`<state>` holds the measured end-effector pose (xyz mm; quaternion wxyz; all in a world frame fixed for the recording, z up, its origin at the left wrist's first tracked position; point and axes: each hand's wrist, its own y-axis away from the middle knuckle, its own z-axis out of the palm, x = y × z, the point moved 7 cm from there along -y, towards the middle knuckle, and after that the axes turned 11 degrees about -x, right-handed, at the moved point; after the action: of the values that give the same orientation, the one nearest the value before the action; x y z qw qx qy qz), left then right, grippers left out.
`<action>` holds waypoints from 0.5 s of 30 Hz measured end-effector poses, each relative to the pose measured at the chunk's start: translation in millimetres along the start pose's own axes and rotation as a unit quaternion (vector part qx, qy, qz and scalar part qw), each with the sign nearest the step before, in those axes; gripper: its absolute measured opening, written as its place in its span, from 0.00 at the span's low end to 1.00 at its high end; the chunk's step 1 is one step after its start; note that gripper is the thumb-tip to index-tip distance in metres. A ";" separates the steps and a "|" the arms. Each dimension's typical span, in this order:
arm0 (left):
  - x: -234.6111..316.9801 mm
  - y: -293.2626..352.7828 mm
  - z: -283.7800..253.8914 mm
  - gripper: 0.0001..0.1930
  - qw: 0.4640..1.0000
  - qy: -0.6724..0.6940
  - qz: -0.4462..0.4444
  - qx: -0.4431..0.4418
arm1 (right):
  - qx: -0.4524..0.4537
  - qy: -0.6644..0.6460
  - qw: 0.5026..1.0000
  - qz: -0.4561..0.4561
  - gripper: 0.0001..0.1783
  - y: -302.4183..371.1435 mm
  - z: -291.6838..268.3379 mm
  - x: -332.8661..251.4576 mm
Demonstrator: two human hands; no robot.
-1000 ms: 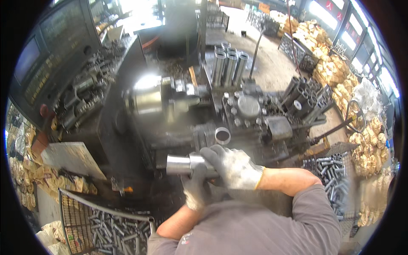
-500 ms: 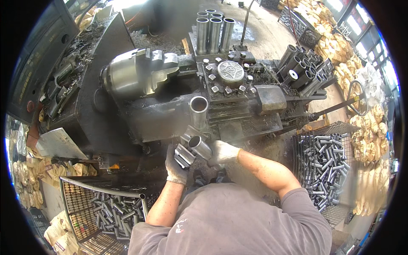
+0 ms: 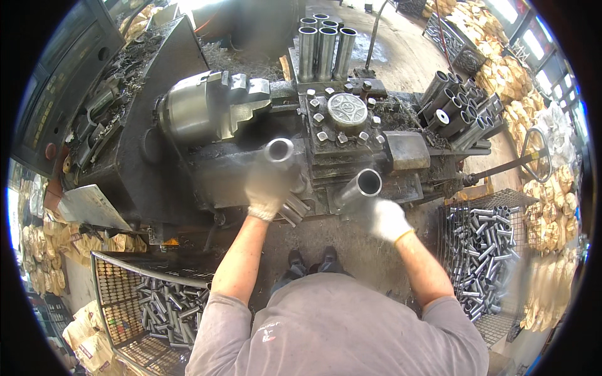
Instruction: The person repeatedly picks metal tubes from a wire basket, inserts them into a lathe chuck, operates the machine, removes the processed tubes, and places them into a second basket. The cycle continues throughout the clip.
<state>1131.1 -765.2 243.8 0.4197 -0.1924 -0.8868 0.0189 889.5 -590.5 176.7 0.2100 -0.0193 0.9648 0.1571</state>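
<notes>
Right hand (image 3: 390, 220) at a tilted tube (image 3: 359, 191), left hand (image 3: 267, 193) at a second tube (image 3: 279, 152), both too blurred to tell if grasping; by a grimy machine (image 3: 216, 182) along its front edge, between wire baskets (image 3: 108, 285).

Over at left, wire basket (image 3: 108, 294) holds heap of short metal tubes (image 3: 172, 313), crumpled brown sacks (image 3: 88, 351) beside it. Pale flat board (image 3: 94, 207) slants above. Dark control panel (image 3: 47, 113), upper left. Across at right, mesh basket (image 3: 519, 276), full too; paper sacks (image 3: 542, 219) piled behind, near white plastic wrapping (image 3: 555, 135).
</notes>
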 end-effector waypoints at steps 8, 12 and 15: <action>-85.4 72.9 -57.1 0.36 0.719 0.683 -0.126 0.035 | -0.002 -0.030 0.999 -0.023 0.21 -84.9 42.2 -146.5; -98.0 97.5 -47.5 0.42 0.652 0.745 -0.137 -0.036 | -0.010 -0.111 0.994 -0.024 0.14 -102.5 11.7 -145.3; -102.8 106.2 -37.6 0.41 0.670 0.723 -0.165 -0.005 | -0.104 -0.405 0.909 0.008 0.30 -78.9 -40.4 -161.8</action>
<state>1252.9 -708.5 171.6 0.9250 0.0012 -0.3227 -0.2005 1029.0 -682.6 254.8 0.5780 0.0319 0.7754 0.2524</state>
